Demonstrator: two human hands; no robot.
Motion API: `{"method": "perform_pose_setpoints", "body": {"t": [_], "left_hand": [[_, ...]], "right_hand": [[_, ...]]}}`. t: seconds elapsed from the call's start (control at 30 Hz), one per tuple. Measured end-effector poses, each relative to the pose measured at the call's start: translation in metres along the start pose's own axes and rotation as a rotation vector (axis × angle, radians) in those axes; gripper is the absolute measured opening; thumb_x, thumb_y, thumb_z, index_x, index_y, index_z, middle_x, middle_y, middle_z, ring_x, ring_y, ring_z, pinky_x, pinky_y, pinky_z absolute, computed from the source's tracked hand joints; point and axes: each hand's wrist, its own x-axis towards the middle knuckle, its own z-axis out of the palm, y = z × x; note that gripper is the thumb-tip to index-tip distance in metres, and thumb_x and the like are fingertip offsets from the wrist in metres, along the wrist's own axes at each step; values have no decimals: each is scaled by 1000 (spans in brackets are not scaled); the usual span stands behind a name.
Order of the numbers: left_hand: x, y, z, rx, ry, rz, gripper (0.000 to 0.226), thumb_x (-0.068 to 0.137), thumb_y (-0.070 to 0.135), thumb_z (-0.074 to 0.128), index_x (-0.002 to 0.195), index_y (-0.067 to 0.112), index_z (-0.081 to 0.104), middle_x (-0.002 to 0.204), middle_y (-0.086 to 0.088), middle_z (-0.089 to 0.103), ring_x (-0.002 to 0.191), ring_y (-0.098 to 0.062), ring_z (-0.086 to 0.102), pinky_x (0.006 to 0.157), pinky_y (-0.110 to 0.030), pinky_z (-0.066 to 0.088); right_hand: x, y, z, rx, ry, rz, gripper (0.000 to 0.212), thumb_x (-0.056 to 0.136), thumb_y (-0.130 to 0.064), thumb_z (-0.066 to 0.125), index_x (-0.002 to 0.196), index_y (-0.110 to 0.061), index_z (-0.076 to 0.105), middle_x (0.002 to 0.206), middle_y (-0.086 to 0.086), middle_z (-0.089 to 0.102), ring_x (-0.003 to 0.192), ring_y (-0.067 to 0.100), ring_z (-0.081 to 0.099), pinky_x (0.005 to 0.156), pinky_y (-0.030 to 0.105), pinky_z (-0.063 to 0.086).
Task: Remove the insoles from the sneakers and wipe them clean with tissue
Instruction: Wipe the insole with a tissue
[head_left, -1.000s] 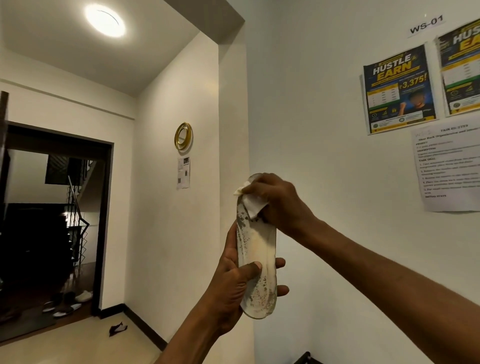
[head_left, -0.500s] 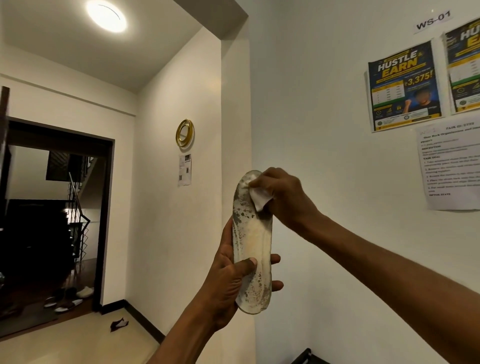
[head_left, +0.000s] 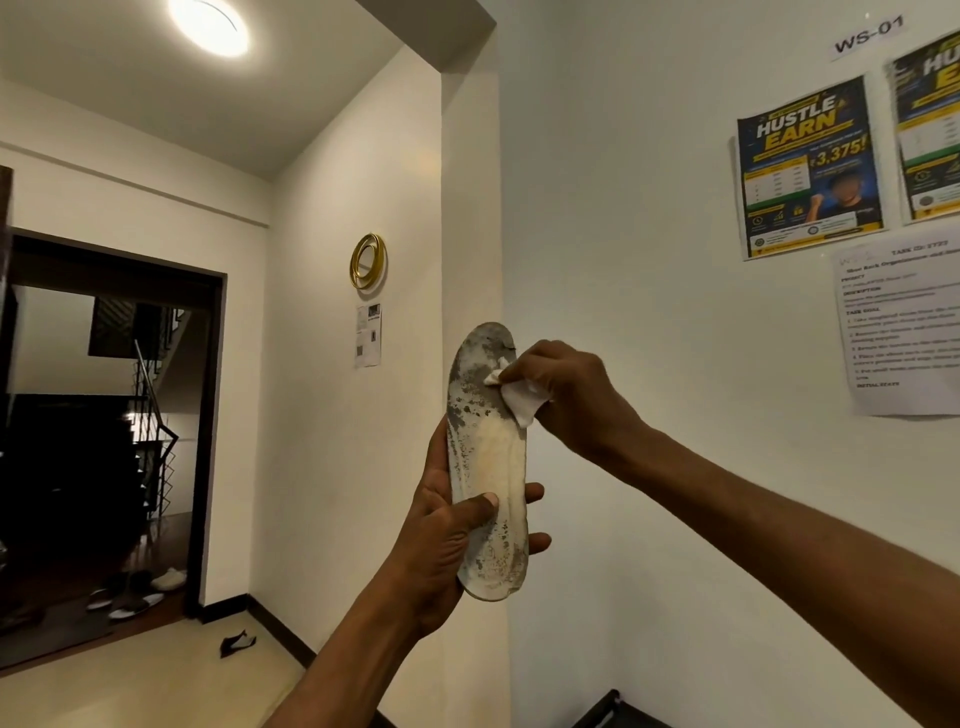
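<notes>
A worn, off-white insole (head_left: 488, 467) with grey flaking patches stands upright in front of a white wall. My left hand (head_left: 441, 540) grips its lower half, thumb across the front and fingers behind. My right hand (head_left: 561, 395) pinches a crumpled white tissue (head_left: 519, 397) and presses it against the right side of the insole's upper part, just below the toe end. No sneakers are in view.
Posters (head_left: 810, 166) and a printed sheet (head_left: 898, 322) hang on the wall to the right. A dark doorway (head_left: 104, 415) with stairs opens at the left, shoes (head_left: 140, 592) on its floor. A dark object (head_left: 236, 642) lies on the tiled floor. A black edge (head_left: 618, 712) shows at the bottom.
My right hand with the tissue has slid a little down and to the right off the insole's tip, uncovering the toe end. The left hand keeps its grip.
</notes>
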Motion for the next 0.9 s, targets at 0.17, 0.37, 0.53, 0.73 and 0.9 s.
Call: {"method": "perform_pose_setpoints", "body": {"t": [0.17,0.37,0.53,0.73,0.9], "left_hand": [[4,3,0,-4,34,13,79,80,-6,57,136,49,52,132,-15,62,113,-44,67,78,-63,57],[10,7,-1,12,59,43,80,78,-6,58,137,47,51,134,-13,61,113,-40,68,79,-63,57],[14,11,-1,25,98,51,80,78,-3,58,141,45,48,131,-13,62,111,-38,69,78,-61,58],[19,20,12,-17,198,47,35,105,35,41,135,38,58,124,-13,69,105,-33,69,76,-53,59],[25,20,10,-75,244,-23,60,101,63,27,125,25,67,114,-14,72,104,-32,66,83,-53,57]], "right_hand": [[2,2,-6,19,35,46,30,72,3,83,100,-7,75,98,12,71,88,25,67,68,32,58],[4,-7,-6,30,-46,-6,26,73,3,82,97,-7,75,97,12,71,86,24,65,68,22,52],[-1,-17,0,53,-171,-104,25,74,0,82,97,-8,74,99,9,70,88,20,63,71,12,42],[-7,-34,4,99,-217,-142,26,76,-8,83,100,-7,73,101,10,69,91,19,62,70,18,51],[-5,-30,2,115,-80,-27,27,74,-10,85,97,-7,72,101,11,69,90,23,64,69,22,54]]}}
